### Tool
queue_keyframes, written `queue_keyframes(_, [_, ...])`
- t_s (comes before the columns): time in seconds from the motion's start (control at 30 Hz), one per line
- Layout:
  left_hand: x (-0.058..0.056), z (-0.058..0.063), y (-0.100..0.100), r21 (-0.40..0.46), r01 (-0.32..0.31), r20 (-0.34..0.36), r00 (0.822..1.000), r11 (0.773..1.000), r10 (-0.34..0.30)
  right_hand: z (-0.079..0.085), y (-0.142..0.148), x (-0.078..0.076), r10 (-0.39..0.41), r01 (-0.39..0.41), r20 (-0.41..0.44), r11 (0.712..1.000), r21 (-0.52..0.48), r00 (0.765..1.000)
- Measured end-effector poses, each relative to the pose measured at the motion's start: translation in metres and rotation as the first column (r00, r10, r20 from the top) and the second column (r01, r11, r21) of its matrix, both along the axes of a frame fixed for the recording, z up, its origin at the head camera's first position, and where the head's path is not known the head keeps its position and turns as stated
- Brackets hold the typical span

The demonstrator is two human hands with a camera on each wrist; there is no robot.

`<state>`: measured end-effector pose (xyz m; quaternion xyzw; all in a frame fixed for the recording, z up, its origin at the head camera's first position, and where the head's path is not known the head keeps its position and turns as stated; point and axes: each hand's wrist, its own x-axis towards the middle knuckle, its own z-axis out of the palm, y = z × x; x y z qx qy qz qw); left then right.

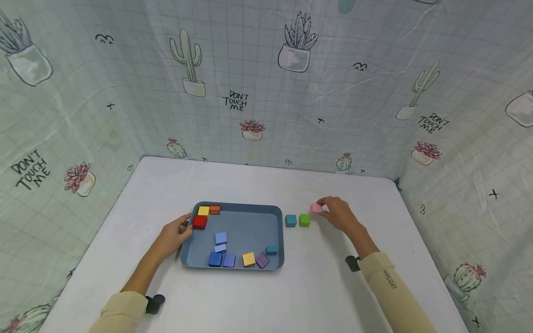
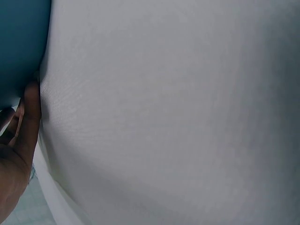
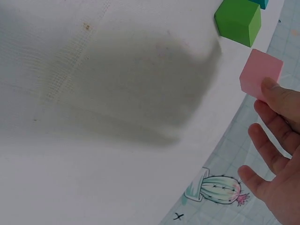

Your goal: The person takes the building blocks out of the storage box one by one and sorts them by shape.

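Observation:
My right hand (image 1: 339,214) pinches a pink cube (image 1: 316,208) between thumb and fingertips; in the right wrist view the remaining fingers are spread below the cube. Beside it on the white table sit a green cube (image 1: 305,220) and a teal cube (image 1: 290,220). To the left, my left hand (image 1: 175,235) holds the left rim of a blue-grey tray (image 1: 245,224). In the left wrist view, its fingers (image 2: 31,112) lie along the tray's edge. Near that hand, inside the tray, are a red block (image 1: 200,222), a yellow block (image 1: 203,211) and an orange block (image 1: 214,210).
Several blue blocks (image 1: 215,259) lie in the tray's lower left part. Along its front wall are a yellow-orange block (image 1: 248,259), a purple block (image 1: 262,260) and another teal block (image 1: 271,250). A cactus-print cloth (image 1: 266,92) hangs behind the table (image 1: 316,296).

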<state>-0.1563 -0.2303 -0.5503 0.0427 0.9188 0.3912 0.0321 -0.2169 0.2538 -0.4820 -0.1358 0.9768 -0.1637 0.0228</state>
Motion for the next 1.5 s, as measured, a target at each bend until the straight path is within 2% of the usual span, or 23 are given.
queue_keyframes(0.2, [0.000, 0.001, 0.000, 0.000, -0.003, -0.005, 1.000, 1.000, 0.003, -0.005, 0.005, 0.002, -0.012, 0.011, 0.048, 1.000, 0.010, 0.999])
queue_keyframes(0.4, [0.000, 0.000, 0.000, -0.002, -0.002, -0.003, 1.000, 1.000, 0.002, -0.013, 0.010, 0.003, -0.013, 0.011, 0.057, 0.999, 0.046, 0.998])
queue_keyframes(0.7, [0.000, 0.000, 0.001, 0.003, -0.011, -0.011, 1.000, 1.000, 0.011, -0.018, 0.007, 0.007, -0.035, 0.034, 0.111, 0.999, 0.013, 0.993])
queue_keyframes(1.0, [0.001, 0.003, 0.002, -0.003, -0.019, 0.016, 1.000, 1.000, 0.019, -0.024, 0.006, 0.008, -0.057, 0.057, 0.144, 0.998, 0.005, 0.988])
queue_keyframes(1.5, [0.001, 0.001, 0.001, -0.010, -0.014, 0.016, 1.000, 1.000, 0.014, -0.021, 0.005, 0.011, -0.035, 0.043, 0.168, 0.998, -0.046, 0.985])
